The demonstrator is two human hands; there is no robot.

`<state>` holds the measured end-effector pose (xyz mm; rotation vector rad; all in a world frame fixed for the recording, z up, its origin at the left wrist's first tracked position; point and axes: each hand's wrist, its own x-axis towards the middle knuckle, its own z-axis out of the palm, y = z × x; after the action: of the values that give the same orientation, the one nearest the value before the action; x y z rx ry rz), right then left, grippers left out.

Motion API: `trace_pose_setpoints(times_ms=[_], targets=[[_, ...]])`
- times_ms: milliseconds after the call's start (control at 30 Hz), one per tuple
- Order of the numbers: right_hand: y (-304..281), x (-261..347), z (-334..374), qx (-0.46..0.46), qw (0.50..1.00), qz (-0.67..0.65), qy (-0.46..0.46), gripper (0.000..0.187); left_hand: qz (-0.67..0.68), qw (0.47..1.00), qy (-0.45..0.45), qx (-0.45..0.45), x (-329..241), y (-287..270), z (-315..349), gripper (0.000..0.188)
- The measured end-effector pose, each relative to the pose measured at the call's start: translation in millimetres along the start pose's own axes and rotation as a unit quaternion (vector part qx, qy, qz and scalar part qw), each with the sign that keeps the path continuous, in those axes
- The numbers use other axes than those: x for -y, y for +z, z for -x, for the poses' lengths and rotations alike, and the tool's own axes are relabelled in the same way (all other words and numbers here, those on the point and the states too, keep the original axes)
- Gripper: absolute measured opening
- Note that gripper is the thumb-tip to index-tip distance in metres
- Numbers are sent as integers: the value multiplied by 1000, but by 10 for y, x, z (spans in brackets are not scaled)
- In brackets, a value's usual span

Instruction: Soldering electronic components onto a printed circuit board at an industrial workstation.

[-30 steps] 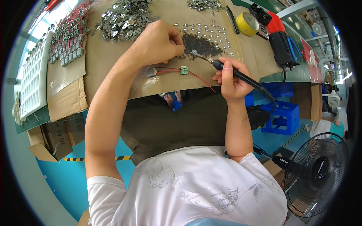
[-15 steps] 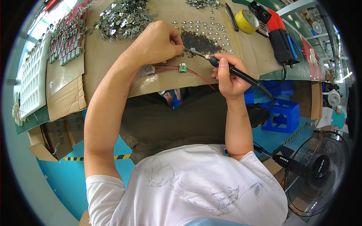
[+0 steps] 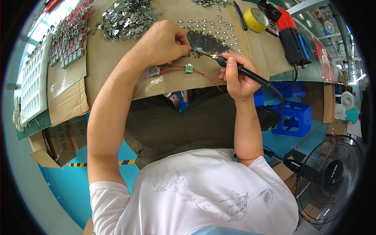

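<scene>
My right hand (image 3: 241, 76) grips a black soldering iron (image 3: 250, 74) like a pen. Its metal tip points left, at a small shiny metal piece (image 3: 199, 49) on the dark scorched patch (image 3: 209, 42) of the cardboard. Close to that tip, my left hand (image 3: 166, 42) is closed in a pinch; what its fingertips hold is hidden. Below the hands lies a small green circuit board (image 3: 189, 68) with a red wire (image 3: 207, 75) running off to the right. Several small metal pieces (image 3: 211, 26) stand in rows just beyond the patch.
A heap of metal clips (image 3: 127, 19) lies at the far left, beside rows of wired parts (image 3: 70, 45) and a white grid tray (image 3: 35, 80). Yellow tape (image 3: 255, 20) and a black power unit (image 3: 293, 46) sit to the right. A fan (image 3: 331, 176) stands at lower right.
Both hands and the soldering iron keep almost the same place. The whole view has shifted very slightly.
</scene>
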<state>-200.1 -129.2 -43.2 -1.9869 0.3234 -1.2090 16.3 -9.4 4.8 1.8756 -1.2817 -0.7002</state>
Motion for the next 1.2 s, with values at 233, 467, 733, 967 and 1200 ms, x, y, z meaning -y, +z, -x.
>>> trace_pose_setpoints(times_ms=[233,467,733,967,1200], targets=[[12,4,-3,-2,1000,-15,-5,6,-9,1000,12,-2,0,-5,2,15],[3,3,0,-3,1000,-3,6,6,-4,1000,16,-8,23,23,-2,13],[-9,33,25,-15,999,-46,23,9,29,1000,-6,-8,-18,-7,7,14],[-18,124,8,-10,1000,-28,11,18,38,996,-50,-58,-87,-108,6,13],[160,354,-61,125,976,119,-131,37,196,972,-92,-90,21,-177,-1,23]])
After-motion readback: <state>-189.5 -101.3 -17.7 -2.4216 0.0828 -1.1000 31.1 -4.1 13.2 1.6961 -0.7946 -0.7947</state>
